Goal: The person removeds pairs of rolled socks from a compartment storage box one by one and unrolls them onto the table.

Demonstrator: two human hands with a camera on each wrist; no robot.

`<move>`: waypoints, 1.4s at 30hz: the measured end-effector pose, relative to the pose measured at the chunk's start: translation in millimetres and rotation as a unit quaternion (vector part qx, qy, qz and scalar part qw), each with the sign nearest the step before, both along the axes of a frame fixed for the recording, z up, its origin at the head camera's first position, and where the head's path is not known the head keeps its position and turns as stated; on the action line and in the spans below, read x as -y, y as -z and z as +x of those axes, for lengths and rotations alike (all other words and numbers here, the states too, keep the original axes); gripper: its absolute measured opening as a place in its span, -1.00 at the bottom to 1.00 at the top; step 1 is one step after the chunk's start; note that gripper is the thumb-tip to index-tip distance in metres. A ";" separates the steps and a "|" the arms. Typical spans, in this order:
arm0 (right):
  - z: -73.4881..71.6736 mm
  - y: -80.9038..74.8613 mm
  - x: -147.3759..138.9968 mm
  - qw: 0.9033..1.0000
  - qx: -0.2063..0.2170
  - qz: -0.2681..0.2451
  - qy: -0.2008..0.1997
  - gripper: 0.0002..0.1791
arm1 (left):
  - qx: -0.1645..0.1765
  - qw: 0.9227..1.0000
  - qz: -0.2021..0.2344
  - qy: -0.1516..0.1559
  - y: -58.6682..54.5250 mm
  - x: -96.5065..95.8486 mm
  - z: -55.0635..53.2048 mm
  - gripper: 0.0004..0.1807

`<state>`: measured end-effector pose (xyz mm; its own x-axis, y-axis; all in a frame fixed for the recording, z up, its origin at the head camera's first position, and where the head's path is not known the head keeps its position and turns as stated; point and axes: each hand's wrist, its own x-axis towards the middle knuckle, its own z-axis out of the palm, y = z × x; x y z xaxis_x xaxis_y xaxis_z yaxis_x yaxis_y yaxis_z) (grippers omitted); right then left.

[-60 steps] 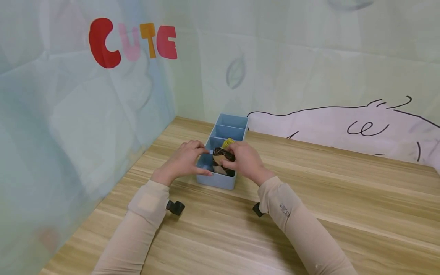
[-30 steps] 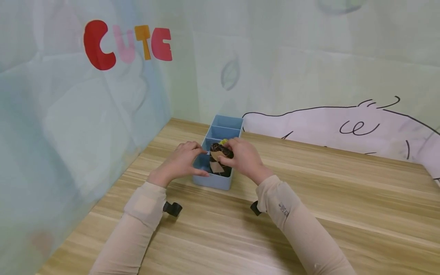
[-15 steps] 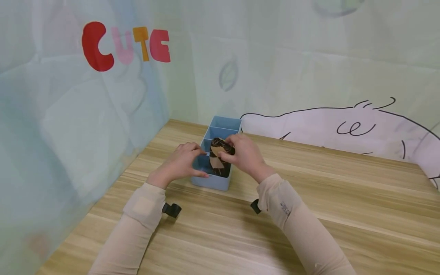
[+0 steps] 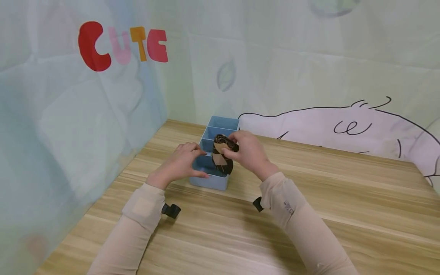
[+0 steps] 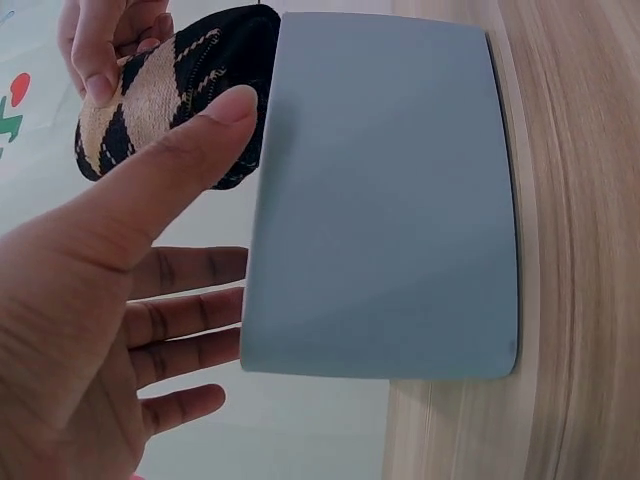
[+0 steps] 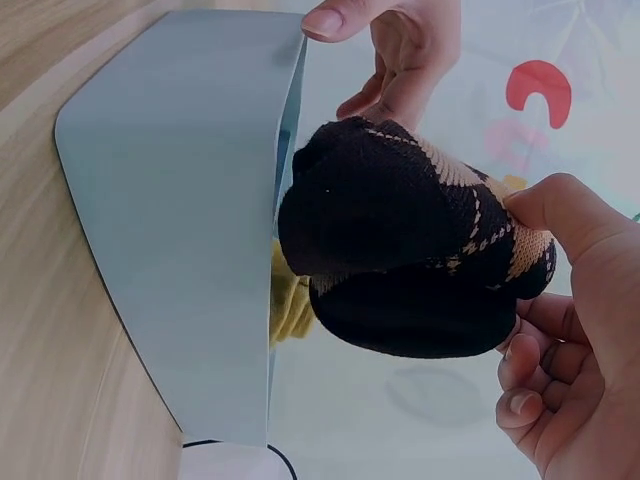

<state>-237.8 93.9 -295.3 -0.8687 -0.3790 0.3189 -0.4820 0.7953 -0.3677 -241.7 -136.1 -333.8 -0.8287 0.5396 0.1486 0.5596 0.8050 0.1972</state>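
Note:
My right hand [image 4: 252, 153] pinches a folded pair of black-and-beige patterned knit socks [image 4: 221, 156] between thumb and fingers. The bundle hangs over the nearest compartment of a long light-blue divided box [image 4: 209, 182], mostly above its rim in the right wrist view. At the box's left side is my left hand [image 4: 178, 164], its thumb at the near rim and its fingers fairly straight along the side. Past the socks, in the right wrist view, a yellow knitted bundle [image 6: 290, 305] shows at the box's opening; the head view hides it.
The box stands on a wood-grain table [image 4: 206, 233] near the back left corner. Printed cloth walls [image 4: 292, 68] rise behind and to the left, the left one with coloured letters. Black wrist-camera mounts [image 4: 172, 210] hang under both wrists.
My right hand has lifted the folded socks up out of the near compartment, tilting them. The left hand has stayed by the box. The yellow bundle has gone from the head view.

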 end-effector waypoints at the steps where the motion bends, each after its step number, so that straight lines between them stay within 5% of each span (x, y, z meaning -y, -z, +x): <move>1: 0.2 -0.5 -0.9 1.000 0.000 0.001 0.002 -0.54 | -0.002 1.000 0.000 0.001 0.0 -0.2 0.0 -0.20; 42: 12.9 9.7 -39.5 0.999 0.001 0.018 0.042 -0.54 | -0.043 0.997 0.023 0.051 4.5 -23.4 5.9 -0.27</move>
<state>-224.9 133.4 -305.0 -0.8985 -0.3156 0.3052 -0.4121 0.8461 -0.3381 -235.8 -112.7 -338.4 -0.7524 0.6118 0.2443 0.6551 0.7336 0.1805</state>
